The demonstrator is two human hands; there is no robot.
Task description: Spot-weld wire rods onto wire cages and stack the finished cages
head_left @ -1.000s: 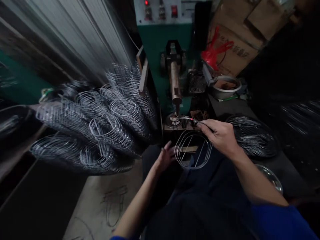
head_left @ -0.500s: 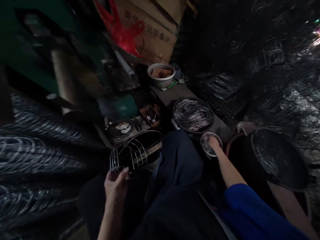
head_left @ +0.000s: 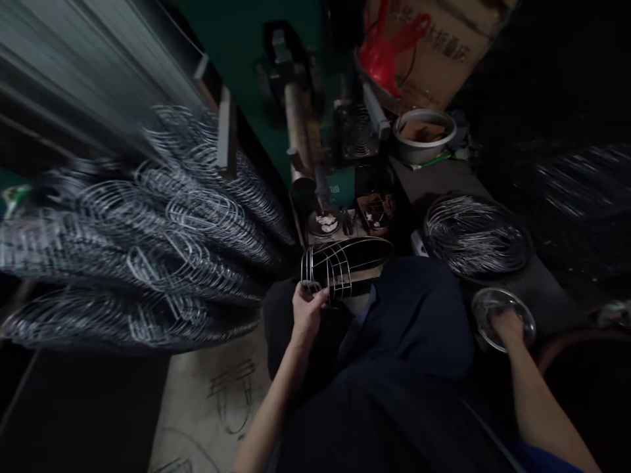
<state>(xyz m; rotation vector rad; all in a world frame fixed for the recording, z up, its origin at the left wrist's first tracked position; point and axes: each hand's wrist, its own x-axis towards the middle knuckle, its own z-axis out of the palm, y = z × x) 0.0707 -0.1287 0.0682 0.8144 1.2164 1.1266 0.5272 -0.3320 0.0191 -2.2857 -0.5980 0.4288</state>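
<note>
My left hand (head_left: pixel 308 307) is closed on the near edge of a curved wire frame (head_left: pixel 340 266) made of bright, thin rods, held over my lap. On the right, my right hand (head_left: pixel 509 326) reaches down into a round shiny bowl (head_left: pixel 528 322). Its fingers are blurred and dark inside, so whether they grasp anything does not show. Just beyond that bowl lies a wide round container heaped with bent wire pieces (head_left: pixel 473 233).
Stacks of wire loops (head_left: pixel 197 223) crowd the left side. Ahead are a machine with a pale cylinder (head_left: pixel 298 125), a small dish (head_left: pixel 335 226), a box of small parts (head_left: pixel 375 213), a grey basin (head_left: pixel 419 152), a red plastic bag (head_left: pixel 382 66) and a cardboard box (head_left: pixel 456 52).
My view has turned left, so the bench things sit further right and more wire stacks show. My left hand still holds the wire frame; my right hand stays in the bowl.
</note>
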